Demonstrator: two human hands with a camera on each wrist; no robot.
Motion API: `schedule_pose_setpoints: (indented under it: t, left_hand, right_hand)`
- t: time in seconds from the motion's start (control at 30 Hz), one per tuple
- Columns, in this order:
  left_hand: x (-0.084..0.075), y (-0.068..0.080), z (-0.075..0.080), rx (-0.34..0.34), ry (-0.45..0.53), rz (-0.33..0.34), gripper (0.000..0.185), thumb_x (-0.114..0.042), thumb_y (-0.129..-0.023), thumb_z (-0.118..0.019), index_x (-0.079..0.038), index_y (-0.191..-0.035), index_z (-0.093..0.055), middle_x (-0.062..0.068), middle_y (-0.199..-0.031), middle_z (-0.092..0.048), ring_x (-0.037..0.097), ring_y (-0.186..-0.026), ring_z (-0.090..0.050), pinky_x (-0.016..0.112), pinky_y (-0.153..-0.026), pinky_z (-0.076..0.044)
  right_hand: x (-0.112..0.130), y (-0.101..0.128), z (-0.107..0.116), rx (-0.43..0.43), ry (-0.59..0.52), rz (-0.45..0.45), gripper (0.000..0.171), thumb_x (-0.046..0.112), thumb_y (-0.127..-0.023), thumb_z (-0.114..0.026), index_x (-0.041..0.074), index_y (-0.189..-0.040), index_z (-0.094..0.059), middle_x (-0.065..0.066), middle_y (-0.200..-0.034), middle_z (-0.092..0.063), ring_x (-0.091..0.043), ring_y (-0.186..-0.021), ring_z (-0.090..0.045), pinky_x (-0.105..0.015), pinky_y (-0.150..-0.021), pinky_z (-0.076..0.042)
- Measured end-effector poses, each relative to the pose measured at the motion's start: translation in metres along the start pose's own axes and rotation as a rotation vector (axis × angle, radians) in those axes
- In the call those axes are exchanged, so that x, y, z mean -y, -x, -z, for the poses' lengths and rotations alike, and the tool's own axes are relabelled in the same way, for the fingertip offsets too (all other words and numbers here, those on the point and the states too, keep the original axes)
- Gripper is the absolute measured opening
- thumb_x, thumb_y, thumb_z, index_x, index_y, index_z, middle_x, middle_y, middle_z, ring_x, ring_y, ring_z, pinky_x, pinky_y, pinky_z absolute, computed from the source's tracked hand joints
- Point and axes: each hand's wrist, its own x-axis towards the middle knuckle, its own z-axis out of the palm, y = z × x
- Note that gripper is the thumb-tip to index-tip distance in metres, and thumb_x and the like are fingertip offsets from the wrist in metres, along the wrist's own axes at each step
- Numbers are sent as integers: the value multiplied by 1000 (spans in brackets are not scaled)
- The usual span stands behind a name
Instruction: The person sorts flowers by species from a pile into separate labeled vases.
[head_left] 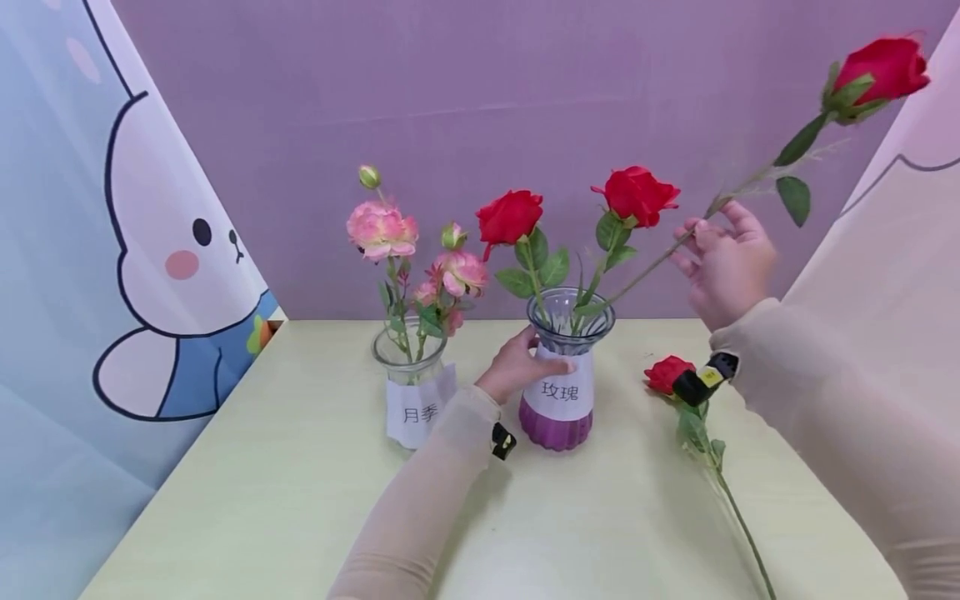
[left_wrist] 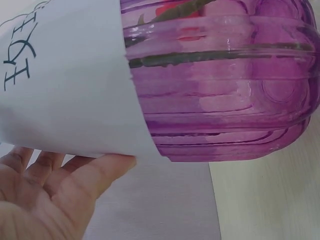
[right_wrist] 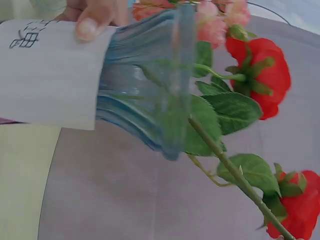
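My left hand (head_left: 522, 367) holds the blue-and-purple glass vase (head_left: 557, 429) by its side, thumb across the white paper label (left_wrist: 75, 90). Two red roses (head_left: 510, 218) stand in this vase, with their green stems showing through the glass. Up to the right, my right hand (head_left: 731, 262) pinches the stem of another red rose (head_left: 881, 75) between thumb and fingers. That rose tilts, bloom up and to the right. The cut end of its stem (right_wrist: 230, 167) is at the vase's rim (right_wrist: 180, 85); whether it is inside the mouth I cannot tell.
Left of the vase stands a clear glass vase (head_left: 381, 354) with pink flowers (head_left: 382, 229) and a paper label. One more red rose (head_left: 667, 375) lies on the pale table (head_left: 247, 500) at the right, under my right forearm. A purple backdrop (head_left: 420, 75) rises behind.
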Motion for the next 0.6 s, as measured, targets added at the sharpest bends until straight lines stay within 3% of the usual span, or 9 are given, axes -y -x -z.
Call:
schedule_pose_setpoints:
  t: [0.27, 0.4, 0.6]
  left_hand:
    - [1, -1, 1, 7, -2, -30, 78, -34, -79, -78, -22, -145, -40, 11, -142, -46, 35, -126, -46, 54, -102, -38]
    - [1, -1, 1, 7, -3, -27, 79, -34, -79, -78, -22, -147, -38, 12, -143, -45, 35, -127, -45, 54, -102, -38]
    - [1, 1, 0, 11, 12, -21, 80, -34, -79, -78, -22, -147, -37, 12, -144, -44, 36, -128, -44, 55, -103, -37]
  right_hand:
    - [-18, 7, -7, 0, 176, 79, 44, 9, -90, -64, 12, -134, -55, -7, -98, -60, -14, -84, -65, -25, -67, -56]
    - [-26, 9, -7, 17, 278, 95, 45, 11, -91, -63, 14, -136, -55, -4, -95, -63, -13, -86, -65, -24, -69, -56]
    - [-35, 9, -8, 42, 336, 87, 48, 10, -91, -63, 13, -138, -53, -1, -88, -65, -10, -81, -67, -24, -68, -56]
